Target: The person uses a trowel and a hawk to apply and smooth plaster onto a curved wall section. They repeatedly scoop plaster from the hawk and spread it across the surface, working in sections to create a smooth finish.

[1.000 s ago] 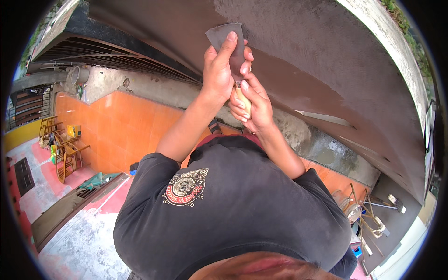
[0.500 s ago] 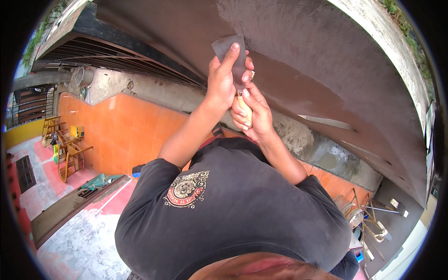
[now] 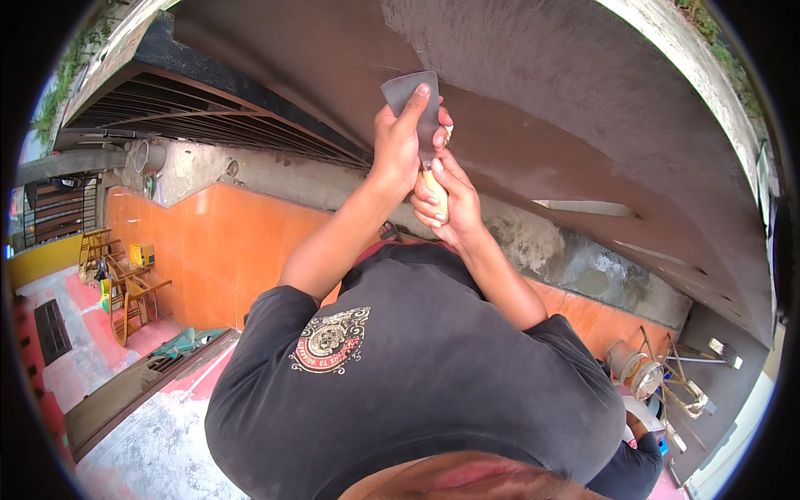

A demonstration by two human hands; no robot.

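Soft, diffuse daylight makes the view bright, strongest on the pale floor (image 3: 158, 446) and on the ledge (image 3: 707, 67), while the grille (image 3: 200, 117) lies in dark shade. The tiles (image 3: 242, 258) carry a weak shine. Toward the black round border, straight edges are bent and small details become soft.

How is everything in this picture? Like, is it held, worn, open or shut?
Flat grey blade: held by the left hand, thumb on top.
Pale wooden rounded handle: gripped by the right hand.
Large brown-grey surface: part brown and smoother, part greyer and streaky.
Black cloth T-shirt: worn.
Small yellow box: too small to tell whether open or shut.
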